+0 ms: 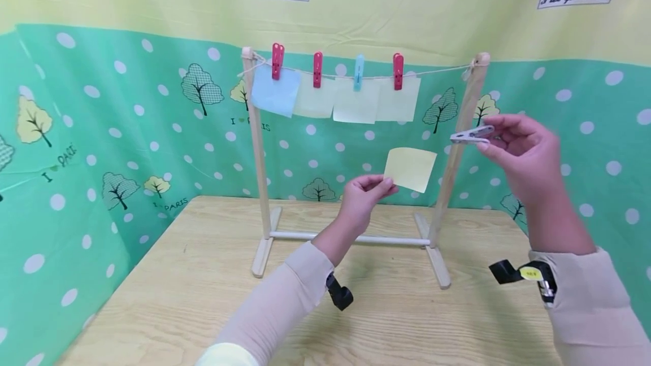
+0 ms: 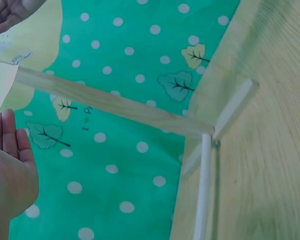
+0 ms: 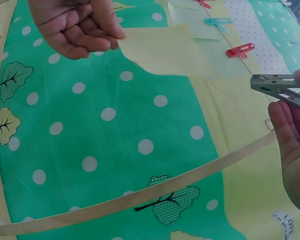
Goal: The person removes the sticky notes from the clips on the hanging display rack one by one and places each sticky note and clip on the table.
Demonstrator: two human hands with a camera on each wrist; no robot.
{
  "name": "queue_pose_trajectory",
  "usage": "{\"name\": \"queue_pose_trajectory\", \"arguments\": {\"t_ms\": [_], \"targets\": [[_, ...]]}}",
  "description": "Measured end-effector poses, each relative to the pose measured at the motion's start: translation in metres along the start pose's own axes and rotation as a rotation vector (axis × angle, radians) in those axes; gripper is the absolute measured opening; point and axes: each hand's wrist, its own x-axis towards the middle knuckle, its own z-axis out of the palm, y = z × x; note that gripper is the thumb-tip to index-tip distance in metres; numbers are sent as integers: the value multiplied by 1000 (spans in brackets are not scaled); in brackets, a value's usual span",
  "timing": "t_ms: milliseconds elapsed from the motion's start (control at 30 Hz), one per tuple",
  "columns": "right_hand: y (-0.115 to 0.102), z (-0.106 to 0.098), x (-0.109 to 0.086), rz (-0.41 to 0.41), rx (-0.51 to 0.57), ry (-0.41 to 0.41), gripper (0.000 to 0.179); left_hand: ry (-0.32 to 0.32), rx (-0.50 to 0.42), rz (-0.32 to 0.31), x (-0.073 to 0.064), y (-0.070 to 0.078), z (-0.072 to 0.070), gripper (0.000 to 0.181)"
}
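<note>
In the head view my left hand (image 1: pixel 363 201) pinches a pale yellow paper sheet (image 1: pixel 411 169) by its lower left corner, below the string. My right hand (image 1: pixel 524 148), beside the rack's right post, grips a grey clothespin (image 1: pixel 473 135) between thumb and fingers, its tip pointing left. Above, a string (image 1: pixel 439 71) runs between two wooden posts. A blue sheet (image 1: pixel 275 92) and several pale sheets (image 1: pixel 399 105) hang from it, held by red clothespins (image 1: pixel 398 71) and a light blue clothespin (image 1: pixel 359 72). The right wrist view shows the yellow sheet (image 3: pixel 162 52) left of the grey clothespin (image 3: pixel 277 87).
The wooden rack (image 1: pixel 259 157) stands on a wood-grain table (image 1: pixel 168 292), with a white bar (image 1: pixel 391 240) joining its feet. Behind it hangs a green and yellow printed curtain (image 1: pixel 168 100). A stretch of string lies between the last sheet and the right post.
</note>
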Motion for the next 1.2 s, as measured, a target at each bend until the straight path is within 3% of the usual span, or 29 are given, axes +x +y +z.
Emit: {"name": "queue_pose_trajectory", "arguments": {"t_ms": [267,500,733,967,1200], "targets": [[14,-13,-32,1,46,40,30,20,47,-30,-13,5,-21,10],[23,-18,-48,11,55,67,28,7,58,-7,-25,10,-34,7],[31,-22,-63,35,134,119,30,23,65,-3,-37,17,-50,5],[37,-29,-81,99,98,211,30,38,58,-7,-46,16,-68,10],[44,-39,-94,128,48,225,31,65,68,-44,-58,13,-88,14]]}}
